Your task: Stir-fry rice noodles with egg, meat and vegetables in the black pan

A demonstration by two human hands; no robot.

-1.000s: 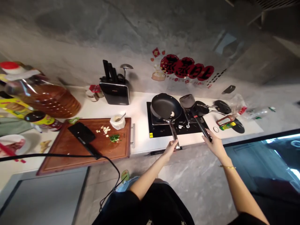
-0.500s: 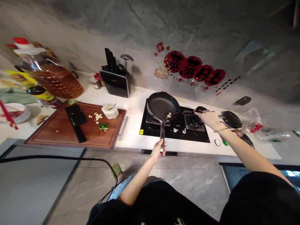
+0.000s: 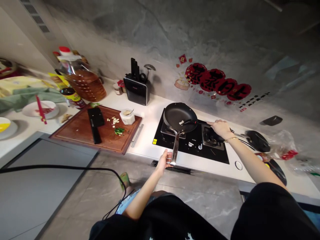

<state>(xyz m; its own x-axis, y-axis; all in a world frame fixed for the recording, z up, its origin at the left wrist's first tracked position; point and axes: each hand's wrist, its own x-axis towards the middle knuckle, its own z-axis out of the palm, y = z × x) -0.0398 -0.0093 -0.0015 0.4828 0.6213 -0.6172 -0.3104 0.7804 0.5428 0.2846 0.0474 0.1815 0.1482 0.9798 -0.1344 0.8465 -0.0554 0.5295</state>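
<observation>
A black frying pan (image 3: 178,115) sits over the left burner, its metal handle (image 3: 176,149) pointing at me. My left hand (image 3: 163,162) is at the end of that handle, thumb apart on its left side, fingers loosely reaching toward or under it. My right hand (image 3: 221,129) is closed round a black spatula (image 3: 202,122) reaching into the pan from the right. At the spatula's tip lies a small pale lump (image 3: 181,122). The spatula's head is partly hard to make out against the dark pan.
Left of the black hob (image 3: 190,141) lies a wooden board (image 3: 75,135) with a cleaver (image 3: 95,120), chopped garlic (image 3: 114,121), chopped greens (image 3: 119,131) and a white jar (image 3: 127,117). A knife block (image 3: 136,90) and an oil jug (image 3: 87,83) stand behind. Lids (image 3: 257,140) lie right.
My left hand has loosened from its grip on the pan handle, thumb now away from it. My right hand keeps the spatula in the pan. The whole view has shifted to the left.
</observation>
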